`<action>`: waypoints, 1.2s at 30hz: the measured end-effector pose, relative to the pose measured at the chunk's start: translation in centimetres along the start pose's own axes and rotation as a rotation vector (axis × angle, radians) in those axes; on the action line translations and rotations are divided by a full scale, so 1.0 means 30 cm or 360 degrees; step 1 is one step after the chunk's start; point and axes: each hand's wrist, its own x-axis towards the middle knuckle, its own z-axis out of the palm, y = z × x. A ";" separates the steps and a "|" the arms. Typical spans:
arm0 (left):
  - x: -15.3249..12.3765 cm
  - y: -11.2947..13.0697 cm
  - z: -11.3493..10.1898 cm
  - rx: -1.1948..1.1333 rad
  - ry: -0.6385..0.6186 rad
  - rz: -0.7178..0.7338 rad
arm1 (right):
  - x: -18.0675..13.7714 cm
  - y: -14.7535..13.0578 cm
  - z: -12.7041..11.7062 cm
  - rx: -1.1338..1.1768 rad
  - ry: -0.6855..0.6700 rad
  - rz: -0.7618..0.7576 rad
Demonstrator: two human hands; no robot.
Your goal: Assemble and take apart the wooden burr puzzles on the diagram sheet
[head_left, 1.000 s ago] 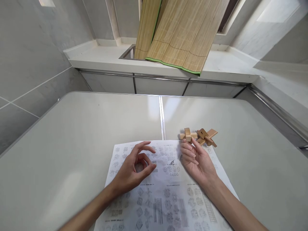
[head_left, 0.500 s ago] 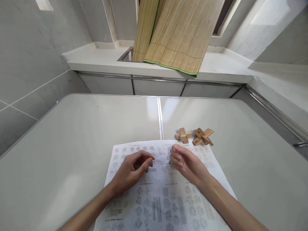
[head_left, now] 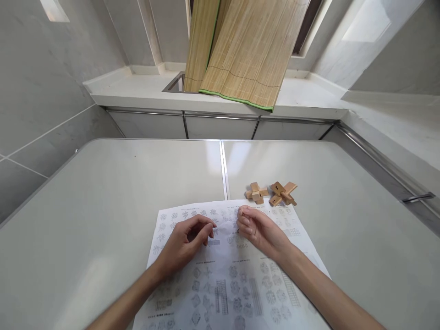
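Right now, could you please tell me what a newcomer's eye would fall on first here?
Probably the straw-coloured blind, large and green-edged, hanging at the top centre over the white ledge. Next, perhaps, the pale wooden cross and, to its right, the browner wooden cross, both by the far edge of the printed sheet. Nearer the viewer, the person's left grip and right grip are curled over that sheet.

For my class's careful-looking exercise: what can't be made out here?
In the head view:
Right hand: whether it holds anything; curled fingers hide that.
Printed sheet: captions too small to read; near edge cut off by the picture's bottom.
Metal-rimmed recess: partly hidden by the bamboo mat.
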 end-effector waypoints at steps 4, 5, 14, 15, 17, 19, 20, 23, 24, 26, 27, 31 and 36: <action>0.002 -0.003 0.000 0.0021 0.0005 -0.0002 | 0.006 0.002 -0.006 0.0015 0.0005 0.0004; 0.003 -0.003 0.000 0.0027 0.0007 -0.0005 | 0.008 0.003 -0.008 0.0018 0.0012 0.0008; 0.006 0.003 -0.002 0.0082 0.0016 -0.0024 | 0.011 0.002 -0.009 -0.0004 0.0019 0.0032; 0.006 0.004 -0.002 0.0082 0.0018 -0.0022 | 0.010 0.001 -0.006 -0.0010 0.0024 0.0033; 0.005 0.004 -0.002 0.0082 0.0024 -0.0020 | 0.010 -0.001 -0.001 -0.0016 0.0036 0.0033; 0.004 0.004 -0.001 0.0088 0.0028 -0.0019 | 0.010 -0.002 0.002 -0.0013 0.0046 0.0027; 0.004 0.003 -0.001 0.0092 0.0028 -0.0023 | 0.010 -0.003 0.003 -0.0011 0.0049 0.0022; 0.005 0.003 -0.002 0.0099 0.0035 -0.0048 | 0.012 -0.003 0.005 -0.0014 0.0059 0.0012; 0.005 0.004 -0.003 0.0098 0.0040 -0.0058 | 0.012 -0.003 0.006 -0.0016 0.0061 0.0012; 0.006 0.006 -0.005 0.0092 0.0056 -0.0071 | 0.012 -0.003 0.009 -0.0018 0.0065 0.0008; 0.007 0.006 -0.006 0.0091 0.0067 -0.0075 | 0.012 -0.003 0.010 -0.0014 0.0065 0.0003; 0.017 0.004 -0.025 0.0122 0.0143 -0.0090 | 0.011 -0.002 0.012 0.0033 0.0024 0.0000; 0.038 -0.012 -0.102 0.0290 0.0375 -0.0090 | 0.007 -0.014 0.002 0.0094 -0.0088 -0.0056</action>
